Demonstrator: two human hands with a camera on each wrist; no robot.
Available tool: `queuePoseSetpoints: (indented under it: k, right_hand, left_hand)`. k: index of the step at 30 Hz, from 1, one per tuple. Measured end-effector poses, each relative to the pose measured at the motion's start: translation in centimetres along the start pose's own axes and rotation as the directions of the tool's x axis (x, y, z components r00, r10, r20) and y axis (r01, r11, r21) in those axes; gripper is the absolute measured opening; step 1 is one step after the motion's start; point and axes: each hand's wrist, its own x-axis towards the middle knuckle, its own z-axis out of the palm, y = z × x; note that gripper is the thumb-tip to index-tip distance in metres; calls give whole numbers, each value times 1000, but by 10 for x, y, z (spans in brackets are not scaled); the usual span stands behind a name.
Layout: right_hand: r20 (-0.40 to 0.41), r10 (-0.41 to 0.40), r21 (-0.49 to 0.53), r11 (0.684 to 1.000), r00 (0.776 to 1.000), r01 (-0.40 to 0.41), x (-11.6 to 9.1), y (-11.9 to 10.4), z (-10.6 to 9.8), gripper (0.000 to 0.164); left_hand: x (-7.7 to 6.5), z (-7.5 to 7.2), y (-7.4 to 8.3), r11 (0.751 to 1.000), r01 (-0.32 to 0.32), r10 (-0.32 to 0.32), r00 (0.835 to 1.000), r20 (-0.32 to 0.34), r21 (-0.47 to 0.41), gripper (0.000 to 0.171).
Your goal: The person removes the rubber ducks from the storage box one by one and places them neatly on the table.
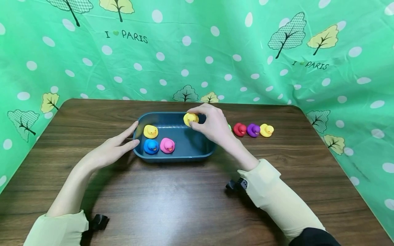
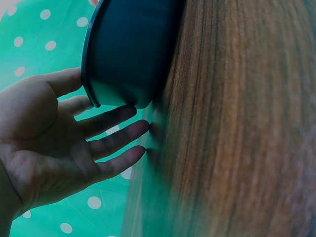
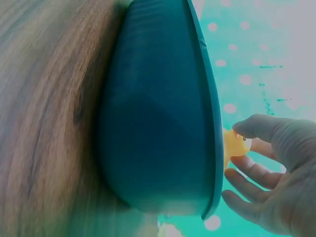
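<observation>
My right hand (image 1: pixel 213 123) pinches a yellow rubber duck (image 1: pixel 190 118) between thumb and fingers, over the far right part of a dark blue tray (image 1: pixel 175 158). In the right wrist view the same duck (image 3: pixel 238 143) shows just past the tray's rim, partly hidden by it. Inside the tray, at its left, sit a yellow duck (image 1: pixel 150 131), a blue duck (image 1: pixel 151 146) and a pink duck (image 1: pixel 167 146). My left hand (image 1: pixel 112 148) touches the tray's left end. Its fairly straight fingers (image 2: pixel 118 140) spread along the outer wall in the left wrist view.
Right of the tray, a red duck (image 1: pixel 239 130), a purple duck (image 1: pixel 253 130) and a yellow duck (image 1: pixel 266 130) stand in a row. A green duck (image 1: pixel 229 127) is mostly hidden behind the right hand. A green dotted cloth (image 1: pixel 197 61) hangs behind the wooden table (image 1: pixel 172 198).
</observation>
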Motion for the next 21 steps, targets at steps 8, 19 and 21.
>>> queuePoseSetpoints:
  k: [8, 19, 21]
  right_hand:
    - [-65, 15, 46, 999, 998, -12, -9, 17, -12, 32]
    - [-131, 45, 83, 996, 990, -35, -24, 31, -28, 33]
    - [-140, 56, 92, 995, 989, -44, -27, 35, -31, 33]
  left_hand:
    - [-2, 0, 0, 1000, 4, -4, 1000, -1, -23, 74]
    - [-2, 0, -1, 999, 28, -28, 1000, 9, -41, 72]
    - [-1, 0, -1, 999, 30, -29, 1000, 11, -44, 72]
